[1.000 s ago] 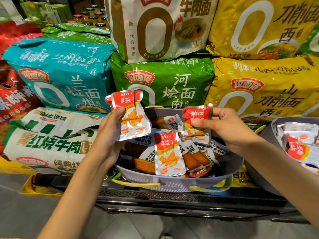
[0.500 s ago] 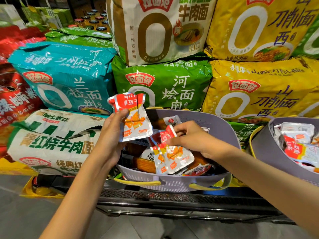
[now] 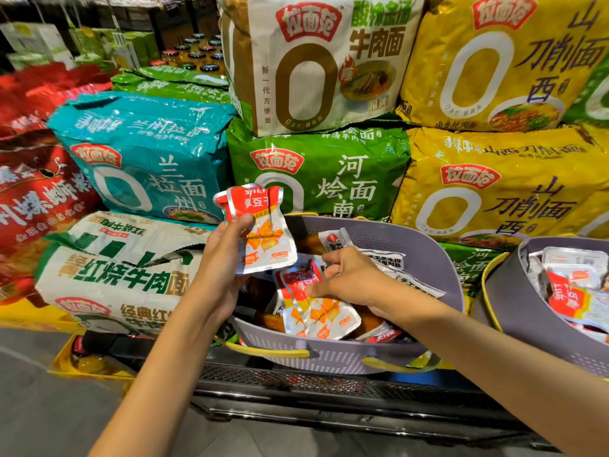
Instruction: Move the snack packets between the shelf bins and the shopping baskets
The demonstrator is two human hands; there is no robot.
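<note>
Nearest the viewer, a black mesh shelf (image 3: 296, 380) carries a lilac basket (image 3: 329, 356) with yellow handles, heaped with small snack packets. Above its left rim the left hand (image 3: 227, 262) holds a red-and-white packet (image 3: 263, 235) upright, thumb across the front and fingers curled behind it. Just to the right, the right hand (image 3: 352, 278) reaches down into the basket, its thumb and bent fingers (image 3: 331, 258) pinching the red top of a second packet (image 3: 316, 311) that lies on the heap, overlapping another like it. A second lilac basket (image 3: 527, 308), also holding packets, stands just beside the first on the right. Behind both rise stacked noodle bags: a white-and-green bag (image 3: 115, 258) at the left, a teal bag (image 3: 148, 153) above it, a green bag (image 3: 329, 166) directly behind the basket, a yellow bag (image 3: 494, 183) to the right, and a beige bag (image 3: 313, 61) on top.
</note>
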